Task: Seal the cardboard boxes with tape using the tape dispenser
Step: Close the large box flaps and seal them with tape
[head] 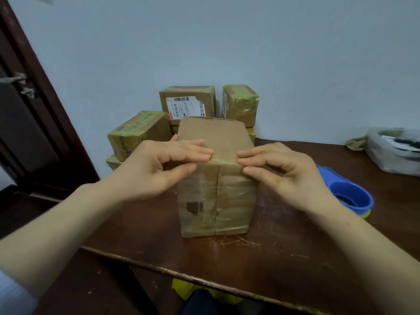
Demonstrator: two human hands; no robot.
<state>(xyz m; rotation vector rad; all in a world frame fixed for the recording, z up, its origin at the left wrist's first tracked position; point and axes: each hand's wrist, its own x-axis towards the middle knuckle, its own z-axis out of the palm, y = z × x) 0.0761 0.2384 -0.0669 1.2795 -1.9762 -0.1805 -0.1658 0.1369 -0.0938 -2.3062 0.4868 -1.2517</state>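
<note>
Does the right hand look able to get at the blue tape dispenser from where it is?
Probably yes. The blue tape dispenser lies on the table close beside the right hand, with nothing between them; the hand only has to leave the box it presses.

A box (216,196) stands on the middle of a table (284,258). The left hand (159,169) rests on the box's near top edge from the left and the right hand (284,171) from the right, fingers on the top and thumbs on the near side. To the right of the box, on the table and apart from it, lies a tape dispenser (350,196). Farther right and farther back sits a plastic tub (393,151). Behind the box, against the wall (227,42), other boxes are stacked: a labelled box (187,101) directly behind and higher, another box (241,103) to that one's right, and a third box (136,133) behind and to the left, lower. Far left of the box, beyond the table, is a door (27,110).
</note>
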